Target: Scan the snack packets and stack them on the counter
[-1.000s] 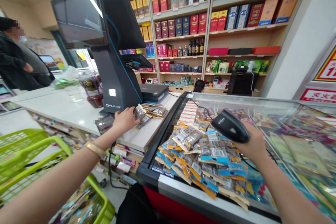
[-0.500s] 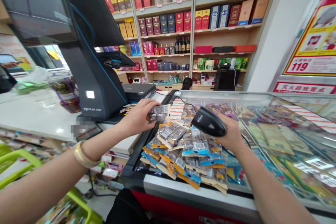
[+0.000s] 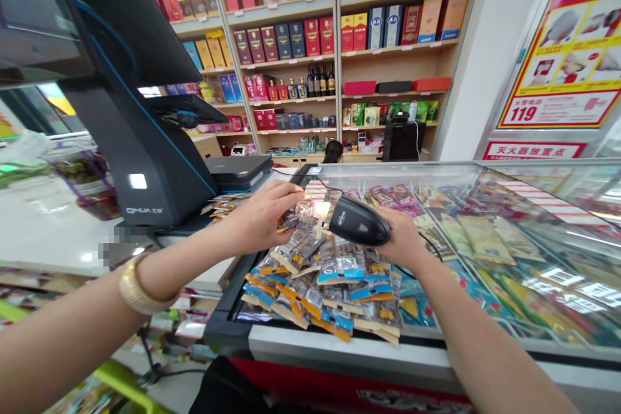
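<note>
My right hand [image 3: 400,239] is wrapped round a black barcode scanner [image 3: 359,221], whose front points left. Its light falls on a clear snack packet [image 3: 306,208] pinched in my left hand [image 3: 266,217], just above the heap. Below both hands, a pile of small snack packets [image 3: 334,278] with blue, orange and cream edges lies on the glass top of a chest freezer [image 3: 339,349]. A gold bracelet [image 3: 138,284] circles my left wrist. My left fingers partly hide the held packet.
A dark checkout terminal [image 3: 145,142] stands on the left, beside a few more packets [image 3: 223,206]. Jars [image 3: 87,174] sit on the white counter [image 3: 43,226]. Shelves of boxes and bottles [image 3: 286,39] rise behind, where a person's head [image 3: 332,151] shows. The scanner's cord trails over the glass.
The scanner and the packet in my left hand have come closer together, and the scanner's light now shines on the packet. The camera view has turned slightly right.
</note>
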Demonstrator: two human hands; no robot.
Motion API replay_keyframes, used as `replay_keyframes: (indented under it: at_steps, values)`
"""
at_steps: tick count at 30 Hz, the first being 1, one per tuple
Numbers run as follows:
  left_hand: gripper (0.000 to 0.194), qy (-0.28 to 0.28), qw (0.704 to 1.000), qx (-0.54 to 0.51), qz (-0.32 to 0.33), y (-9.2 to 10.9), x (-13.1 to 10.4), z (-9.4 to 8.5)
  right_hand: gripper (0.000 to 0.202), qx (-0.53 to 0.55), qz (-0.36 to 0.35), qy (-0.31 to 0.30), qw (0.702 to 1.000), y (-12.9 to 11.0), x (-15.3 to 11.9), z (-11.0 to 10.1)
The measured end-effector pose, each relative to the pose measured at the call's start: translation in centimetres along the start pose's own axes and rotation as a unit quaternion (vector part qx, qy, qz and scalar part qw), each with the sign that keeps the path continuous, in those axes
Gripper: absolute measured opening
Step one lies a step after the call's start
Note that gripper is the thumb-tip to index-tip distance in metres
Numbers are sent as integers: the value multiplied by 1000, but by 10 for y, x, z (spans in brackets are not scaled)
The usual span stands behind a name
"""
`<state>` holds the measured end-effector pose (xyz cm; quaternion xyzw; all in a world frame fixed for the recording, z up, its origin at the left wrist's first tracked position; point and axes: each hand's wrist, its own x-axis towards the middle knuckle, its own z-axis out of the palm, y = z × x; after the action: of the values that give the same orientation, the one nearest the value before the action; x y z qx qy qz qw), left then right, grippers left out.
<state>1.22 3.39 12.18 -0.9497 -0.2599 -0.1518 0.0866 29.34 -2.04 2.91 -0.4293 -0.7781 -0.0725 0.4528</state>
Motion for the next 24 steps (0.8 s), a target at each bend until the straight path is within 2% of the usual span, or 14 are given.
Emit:
replay_keyframes:
  at_steps: [5,9,13,17,21,24]
  values:
    - [56,26,997,-50,-44,7,-4,-3,24,-6,11,52,999,2,-2,1]
    - [53,8,979,-158,-132,13,-12,4,23,-16,5,79,997,4,-2,2]
    - [56,-18,970,-112,-216,23,-12,16,26,-21,0,89,996,5,-3,4]
    - [48,-26,975,-48,-217,36,-4,27,21,-37,12,80,996,7,-5,5]
    - [36,-27,979,-38,-196,45,4,36,20,-29,10,71,997,12,-6,6]
    - [35,20,978,-60,-200,41,1,39,24,-25,2,86,996,15,-7,7]
